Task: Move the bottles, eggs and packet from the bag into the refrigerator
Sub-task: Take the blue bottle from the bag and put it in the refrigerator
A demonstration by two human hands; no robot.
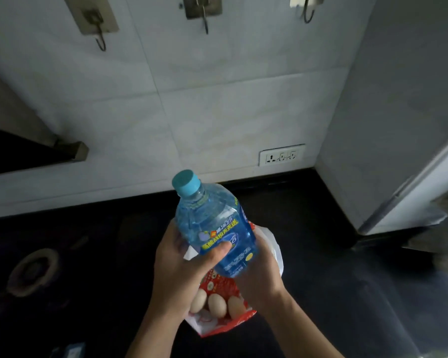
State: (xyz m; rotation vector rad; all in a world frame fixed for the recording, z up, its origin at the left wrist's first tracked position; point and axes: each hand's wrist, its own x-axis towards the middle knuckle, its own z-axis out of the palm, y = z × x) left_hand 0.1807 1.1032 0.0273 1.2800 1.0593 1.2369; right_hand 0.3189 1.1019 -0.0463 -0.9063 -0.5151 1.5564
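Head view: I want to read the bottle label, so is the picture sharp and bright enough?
Head view: dim, with a dark counter; the bottle is fairly sharp and its label print partly legible; the right edge is blurred, and wide-angle bending shows in the wall lines.

Bottle [215, 228] held tilted above the bag [225, 324], left hand [181, 270] on its left, right hand [259, 275] at its base. Three eggs [217, 303] lie side by side in the bag, which rests on the table [321, 254]. Wall socket [282, 154] behind; refrigerator [398, 125] at right; wall hooks [204, 14] above.
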